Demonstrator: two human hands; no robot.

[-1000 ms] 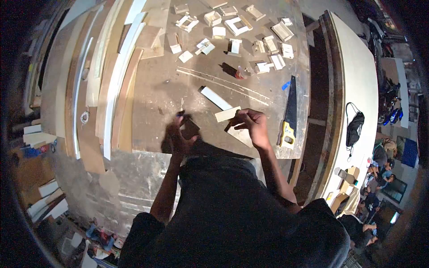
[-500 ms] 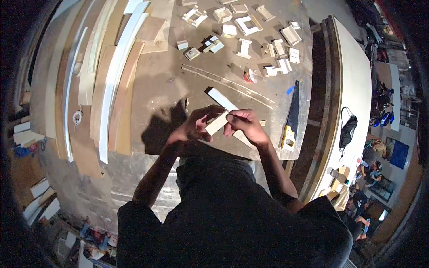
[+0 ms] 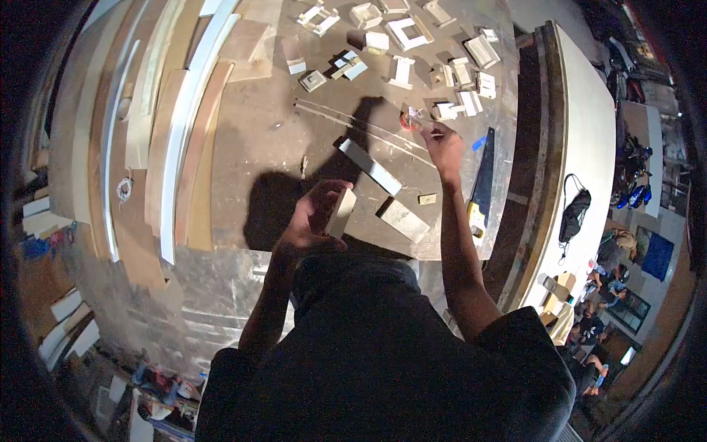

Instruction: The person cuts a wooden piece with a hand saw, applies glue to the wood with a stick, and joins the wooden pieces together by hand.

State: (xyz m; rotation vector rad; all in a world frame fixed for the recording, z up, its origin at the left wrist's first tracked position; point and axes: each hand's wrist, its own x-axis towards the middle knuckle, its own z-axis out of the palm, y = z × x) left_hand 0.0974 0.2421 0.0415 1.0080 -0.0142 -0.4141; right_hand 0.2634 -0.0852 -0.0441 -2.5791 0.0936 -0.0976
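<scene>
My left hand (image 3: 309, 221) holds a small light wood block (image 3: 339, 213) upright between thumb and fingers, near the table's front edge. My right hand (image 3: 444, 147) reaches forward, its fingertips at a small clear and red item (image 3: 409, 120); the fingers are pressed together, and whether they grip it is too small to tell. Between the hands, a white-faced strip (image 3: 370, 166) lies diagonally on the table. Nearer the edge rest a flat wood piece (image 3: 404, 219) and a tiny wood offcut (image 3: 427, 199).
A handsaw (image 3: 482, 180) with a yellow handle lies at the right, beside a blue item (image 3: 479, 143). Several small wooden assemblies (image 3: 401, 71) cover the far table. Long boards (image 3: 193, 110) lie left. People (image 3: 598, 324) are in the right background.
My right hand has let go of the light wood piece and moved forward and right to the clear and red item. My left hand now holds the wood alone.
</scene>
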